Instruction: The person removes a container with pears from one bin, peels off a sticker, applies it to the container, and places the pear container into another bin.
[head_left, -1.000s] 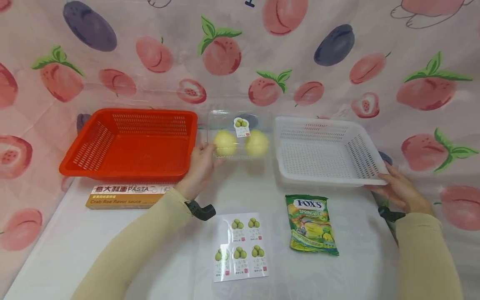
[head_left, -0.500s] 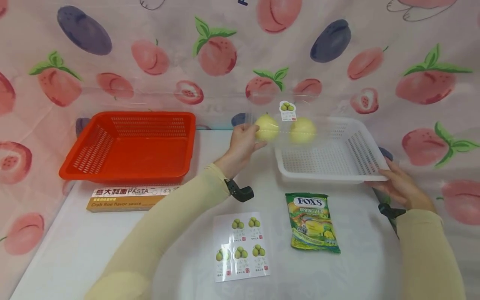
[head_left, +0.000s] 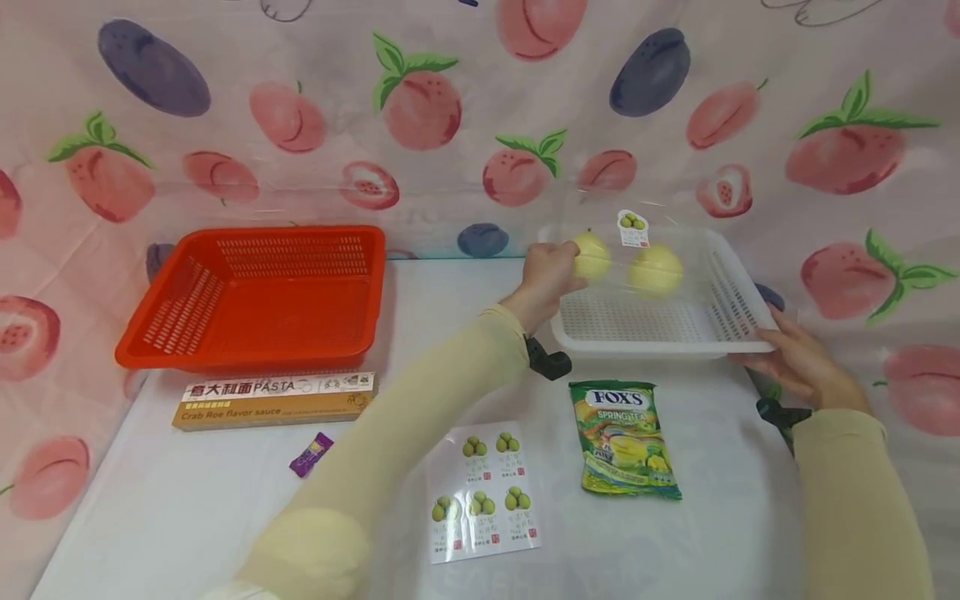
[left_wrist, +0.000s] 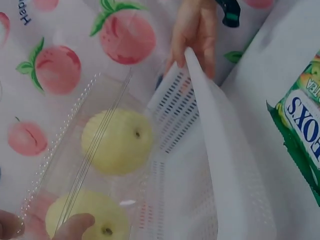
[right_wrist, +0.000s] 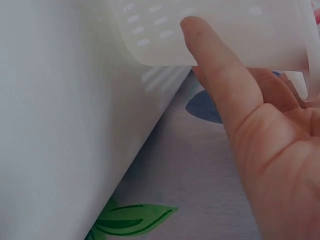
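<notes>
My left hand (head_left: 547, 279) pinches the left end of a clear plastic clamshell box (head_left: 620, 260). Two pale yellow pears (head_left: 656, 269) show through it, and a pear-print sticker (head_left: 633, 229) is on its lid. The box hangs over a white perforated basket (head_left: 630, 346). In the left wrist view, the thumb (left_wrist: 75, 227) lies across the box beside the lower pear. My right hand (head_left: 806, 362) grips the basket's right front corner; in the right wrist view one finger (right_wrist: 215, 55) lies along its outer wall while the other fingers are partly hidden.
A red basket (head_left: 292, 354) stands at left, behind a pasta box (head_left: 273, 400). A small purple-wrapped sweet (head_left: 311, 454), a sheet of pear stickers (head_left: 483, 492) and a green FOX'S bag (head_left: 624, 437) lie in front. A fruit-print cloth (head_left: 420, 183) hangs behind the table.
My left hand has carried the box of pears rightward, from between the two baskets to over the white one. The purple sweet has come into view. The right hand keeps its hold.
</notes>
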